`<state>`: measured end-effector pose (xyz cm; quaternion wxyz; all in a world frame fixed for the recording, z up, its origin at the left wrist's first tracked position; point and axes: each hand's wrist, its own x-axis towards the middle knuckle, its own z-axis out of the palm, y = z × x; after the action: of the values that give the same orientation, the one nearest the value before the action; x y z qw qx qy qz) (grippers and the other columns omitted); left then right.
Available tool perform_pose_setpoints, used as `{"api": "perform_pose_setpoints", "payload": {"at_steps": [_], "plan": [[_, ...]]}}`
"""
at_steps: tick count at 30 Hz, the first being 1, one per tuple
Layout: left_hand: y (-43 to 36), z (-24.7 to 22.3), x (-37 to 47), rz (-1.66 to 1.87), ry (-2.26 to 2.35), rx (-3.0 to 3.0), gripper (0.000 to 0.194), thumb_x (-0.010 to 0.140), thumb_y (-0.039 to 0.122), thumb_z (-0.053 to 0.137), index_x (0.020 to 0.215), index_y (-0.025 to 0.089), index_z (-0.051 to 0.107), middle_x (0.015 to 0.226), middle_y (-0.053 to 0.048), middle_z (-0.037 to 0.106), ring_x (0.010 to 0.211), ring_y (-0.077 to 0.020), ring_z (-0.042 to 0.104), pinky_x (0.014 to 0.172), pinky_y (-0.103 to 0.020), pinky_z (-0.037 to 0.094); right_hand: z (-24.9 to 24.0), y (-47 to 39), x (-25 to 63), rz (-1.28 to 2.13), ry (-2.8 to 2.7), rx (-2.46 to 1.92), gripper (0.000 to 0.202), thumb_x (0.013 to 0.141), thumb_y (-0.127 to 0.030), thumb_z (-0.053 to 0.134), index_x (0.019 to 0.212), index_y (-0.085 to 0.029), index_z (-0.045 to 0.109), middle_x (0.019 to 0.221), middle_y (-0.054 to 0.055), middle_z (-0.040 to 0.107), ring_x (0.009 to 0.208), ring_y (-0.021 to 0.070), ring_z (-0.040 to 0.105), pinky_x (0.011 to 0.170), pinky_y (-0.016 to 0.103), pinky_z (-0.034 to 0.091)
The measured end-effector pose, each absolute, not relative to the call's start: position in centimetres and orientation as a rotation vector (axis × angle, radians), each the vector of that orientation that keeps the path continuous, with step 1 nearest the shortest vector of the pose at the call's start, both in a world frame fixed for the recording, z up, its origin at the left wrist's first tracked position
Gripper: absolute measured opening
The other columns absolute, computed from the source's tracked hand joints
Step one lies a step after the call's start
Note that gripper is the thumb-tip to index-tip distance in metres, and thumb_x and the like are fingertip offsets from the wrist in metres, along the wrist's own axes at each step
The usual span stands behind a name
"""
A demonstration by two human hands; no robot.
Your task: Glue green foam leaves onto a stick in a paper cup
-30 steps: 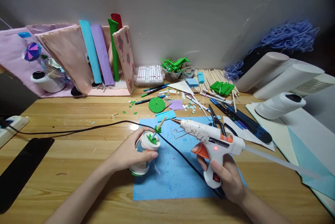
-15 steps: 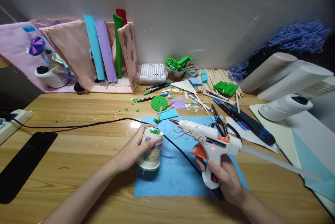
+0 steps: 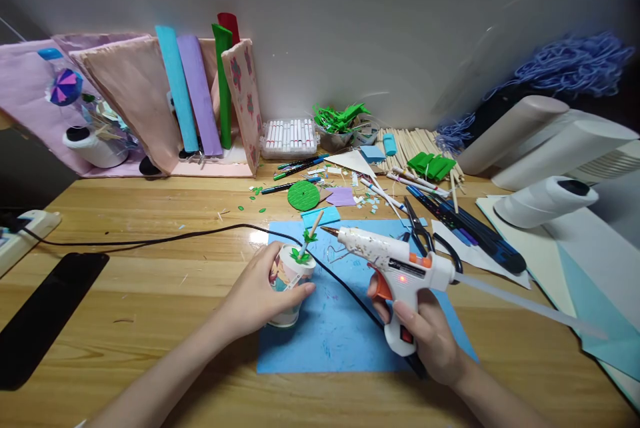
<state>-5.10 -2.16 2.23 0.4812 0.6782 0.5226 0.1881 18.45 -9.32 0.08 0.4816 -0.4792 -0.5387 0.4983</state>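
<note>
My left hand is wrapped round a printed paper cup that stands bottom-up and tilts to the right. A wooden stick rises out of the cup's top, with green paper leaves around its base and more leaves higher up. In my right hand is a white hot glue gun with a lit red light, a finger at its orange trigger. Its metal tip is close to the stick's upper leaves; whether they touch I cannot tell. A long glue stick juts from its back.
A blue sheet lies under the work, crossed by a black cord. Beyond it are a green disc, paper scraps, scissors and pens. A phone lies at left; thread cones stand at right.
The cup has been turned in my left hand and its top now leans right, bringing the stick nearer the glue gun's tip. My left thumb has shifted; the glue gun moved slightly left.
</note>
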Motion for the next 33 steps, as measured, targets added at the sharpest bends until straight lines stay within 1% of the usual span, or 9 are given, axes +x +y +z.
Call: {"api": "perform_pose_setpoints", "payload": {"at_steps": [5, 8, 11, 15, 18, 21, 23, 28, 33], "plan": [[-2.6, 2.5, -4.8, 0.533, 1.397, 1.796, 0.039, 0.071, 0.052, 0.065, 0.091, 0.021, 0.053, 0.093, -0.005, 0.058, 0.088, -0.0233, 0.053, 0.076, -0.032, 0.039, -0.2, -9.6, 18.3, 1.256, -1.301, -1.147, 0.032, 0.086, -0.048, 0.048, 0.086, -0.018, 0.058, 0.069, 0.002, 0.052, 0.055, 0.0130, 0.044, 0.049, 0.025, 0.040], [-2.8, 2.6, -4.7, 0.555, 1.403, 1.812, 0.036, 0.076, 0.051, 0.059, 0.094, 0.021, 0.051, 0.095, -0.005, 0.056, 0.090, -0.0230, 0.052, 0.077, -0.033, 0.038, -0.2, -9.7, 18.1, 1.267, -1.301, -1.146, 0.032, 0.087, -0.048, 0.048, 0.087, -0.018, 0.058, 0.067, 0.001, 0.051, 0.055, 0.0132, 0.044, 0.049, 0.024, 0.039], [-3.0, 2.8, -4.6, 0.572, 1.374, 1.802, 0.035, 0.079, 0.048, 0.057, 0.099, 0.021, 0.049, 0.099, -0.005, 0.055, 0.091, -0.0214, 0.052, 0.080, -0.033, 0.039, -0.2, -9.7, 18.1, 1.228, -1.288, -1.139, 0.030, 0.087, -0.047, 0.048, 0.088, -0.018, 0.058, 0.071, 0.002, 0.053, 0.055, 0.0129, 0.045, 0.049, 0.024, 0.041], [-3.3, 3.1, -4.4, 0.517, 1.369, 1.782, 0.037, 0.077, 0.047, 0.059, 0.100, 0.022, 0.046, 0.092, -0.002, 0.058, 0.081, -0.0185, 0.055, 0.072, -0.030, 0.041, -0.1, -9.7, 18.1, 1.186, -1.293, -1.099, 0.029, 0.087, -0.045, 0.048, 0.088, -0.019, 0.059, 0.070, 0.002, 0.054, 0.054, 0.0124, 0.047, 0.048, 0.023, 0.042], [-3.3, 3.1, -4.3, 0.507, 1.376, 1.752, 0.043, 0.074, 0.048, 0.062, 0.103, 0.022, 0.043, 0.090, 0.000, 0.060, 0.079, -0.0177, 0.056, 0.071, -0.029, 0.042, 0.0, -9.8, 18.1, 1.181, -1.281, -1.063, 0.026, 0.087, -0.044, 0.049, 0.091, -0.021, 0.061, 0.074, 0.003, 0.057, 0.055, 0.0122, 0.050, 0.049, 0.023, 0.044], [-3.1, 3.0, -4.3, 0.520, 1.347, 1.764, 0.044, 0.076, 0.047, 0.061, 0.107, 0.023, 0.042, 0.096, -0.001, 0.060, 0.084, -0.0172, 0.057, 0.075, -0.029, 0.042, 0.1, -9.9, 18.1, 1.180, -1.270, -1.062, 0.026, 0.087, -0.043, 0.052, 0.094, -0.022, 0.063, 0.078, 0.005, 0.062, 0.056, 0.0130, 0.053, 0.050, 0.024, 0.047], [-3.1, 3.0, -4.4, 0.527, 1.315, 1.794, 0.043, 0.078, 0.045, 0.059, 0.110, 0.023, 0.041, 0.101, -0.002, 0.059, 0.088, -0.0174, 0.057, 0.078, -0.030, 0.042, 0.3, -9.9, 18.0, 1.165, -1.264, -1.088, 0.028, 0.085, -0.045, 0.053, 0.095, -0.021, 0.064, 0.080, 0.006, 0.064, 0.054, 0.0127, 0.052, 0.048, 0.024, 0.046], [-3.2, 3.1, -4.6, 0.472, 1.274, 1.830, 0.033, 0.082, 0.035, 0.054, 0.110, 0.022, 0.042, 0.100, -0.003, 0.059, 0.088, -0.0178, 0.057, 0.079, -0.030, 0.043, 0.5, -9.7, 18.0, 1.122, -1.248, -1.124, 0.031, 0.084, -0.046, 0.054, 0.095, -0.019, 0.065, 0.073, 0.005, 0.062, 0.050, 0.0116, 0.049, 0.043, 0.022, 0.043], [-3.0, 2.8, -4.6, 0.515, 1.276, 1.880, 0.035, 0.081, 0.039, 0.056, 0.109, 0.022, 0.046, 0.108, -0.005, 0.056, 0.098, -0.0198, 0.054, 0.084, -0.032, 0.042, 0.2, -9.7, 18.2, 1.131, -1.278, -1.106, 0.027, 0.087, -0.044, 0.051, 0.095, -0.021, 0.064, 0.070, 0.003, 0.059, 0.052, 0.0115, 0.049, 0.045, 0.022, 0.042]]}}
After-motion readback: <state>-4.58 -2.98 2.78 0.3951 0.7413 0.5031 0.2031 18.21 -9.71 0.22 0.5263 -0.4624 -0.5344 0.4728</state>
